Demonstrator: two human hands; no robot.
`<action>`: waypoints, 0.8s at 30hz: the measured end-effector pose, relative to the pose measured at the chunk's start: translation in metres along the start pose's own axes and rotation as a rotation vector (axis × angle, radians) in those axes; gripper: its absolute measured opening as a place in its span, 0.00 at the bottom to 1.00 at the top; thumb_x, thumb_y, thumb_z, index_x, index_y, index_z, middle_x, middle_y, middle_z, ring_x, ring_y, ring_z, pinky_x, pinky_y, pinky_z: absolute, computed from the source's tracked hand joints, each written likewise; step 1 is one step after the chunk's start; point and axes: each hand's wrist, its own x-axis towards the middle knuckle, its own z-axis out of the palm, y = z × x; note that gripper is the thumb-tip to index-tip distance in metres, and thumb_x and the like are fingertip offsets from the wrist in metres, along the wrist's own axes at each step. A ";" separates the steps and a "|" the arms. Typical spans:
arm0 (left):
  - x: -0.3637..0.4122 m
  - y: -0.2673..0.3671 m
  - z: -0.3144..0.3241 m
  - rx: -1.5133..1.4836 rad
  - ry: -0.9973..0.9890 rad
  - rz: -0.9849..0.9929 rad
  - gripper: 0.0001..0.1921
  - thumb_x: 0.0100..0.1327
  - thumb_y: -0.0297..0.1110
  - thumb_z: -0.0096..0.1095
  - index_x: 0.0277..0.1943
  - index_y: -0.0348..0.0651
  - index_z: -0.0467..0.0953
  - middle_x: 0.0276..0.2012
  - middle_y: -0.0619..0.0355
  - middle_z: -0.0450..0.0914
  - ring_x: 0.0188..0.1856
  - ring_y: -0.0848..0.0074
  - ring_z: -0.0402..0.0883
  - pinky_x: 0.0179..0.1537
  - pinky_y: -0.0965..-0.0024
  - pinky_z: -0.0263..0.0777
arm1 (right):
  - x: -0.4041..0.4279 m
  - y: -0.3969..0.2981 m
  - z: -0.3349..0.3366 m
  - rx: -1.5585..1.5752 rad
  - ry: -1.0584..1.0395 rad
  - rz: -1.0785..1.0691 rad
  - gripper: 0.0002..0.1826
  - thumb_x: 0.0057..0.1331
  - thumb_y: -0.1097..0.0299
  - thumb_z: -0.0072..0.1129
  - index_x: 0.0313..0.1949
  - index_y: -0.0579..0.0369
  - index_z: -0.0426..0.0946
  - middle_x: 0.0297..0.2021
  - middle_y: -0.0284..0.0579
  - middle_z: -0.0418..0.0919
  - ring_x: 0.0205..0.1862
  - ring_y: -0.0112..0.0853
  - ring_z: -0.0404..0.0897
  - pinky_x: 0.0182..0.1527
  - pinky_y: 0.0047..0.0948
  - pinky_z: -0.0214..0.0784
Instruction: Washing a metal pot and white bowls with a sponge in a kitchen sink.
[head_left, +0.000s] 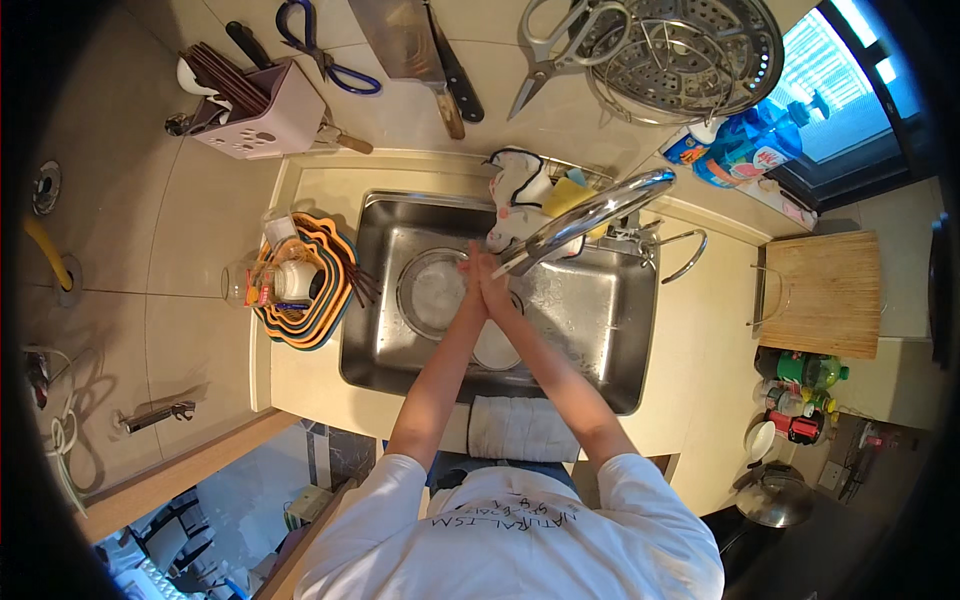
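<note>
My left hand (471, 279) and my right hand (494, 289) are pressed palm to palm over the stainless steel sink (585, 330). Their fingers point towards the back wall, and no object shows between them. Right at the fingers of my right hand is the spout of a chrome faucet (592, 217), which partly covers them. Below my left hand, a round bowl (429, 292) holds whitish liquid or foam. A second round vessel (496, 351) sits beneath my wrists, mostly hidden by my forearms.
Nested orange and blue baskets (330, 330) holding jars and chopsticks stand left of the sink. Behind it are a cloth (517, 180) and a yellow sponge (566, 196). A folded grey towel (523, 429) lies along the front edge. A wooden cutting board (821, 292) and bottles (802, 367) stand at right.
</note>
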 end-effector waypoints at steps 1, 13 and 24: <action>-0.006 0.004 0.006 0.033 0.039 -0.031 0.27 0.60 0.56 0.32 0.48 0.43 0.67 0.41 0.55 0.73 0.40 0.68 0.72 0.40 0.64 0.67 | -0.007 -0.009 -0.003 -0.442 -0.057 -0.230 0.11 0.60 0.66 0.45 0.33 0.63 0.68 0.27 0.41 0.72 0.32 0.34 0.71 0.34 0.34 0.63; -0.011 -0.025 -0.158 1.698 -0.576 -0.201 0.23 0.61 0.45 0.42 0.56 0.45 0.58 0.52 0.52 0.65 0.49 0.67 0.68 0.52 0.59 0.59 | 0.009 -0.046 0.028 -0.081 -0.150 0.652 0.19 0.61 0.56 0.42 0.14 0.47 0.63 0.11 0.31 0.59 0.16 0.24 0.59 0.23 0.24 0.54; 0.006 -0.019 -0.243 2.583 -0.414 1.051 0.19 0.53 0.32 0.44 0.51 0.47 0.67 0.52 0.50 0.66 0.53 0.59 0.65 0.53 0.57 0.58 | -0.014 -0.085 0.023 0.376 -0.235 0.494 0.10 0.61 0.58 0.47 0.26 0.48 0.68 0.18 0.29 0.59 0.21 0.22 0.60 0.27 0.23 0.57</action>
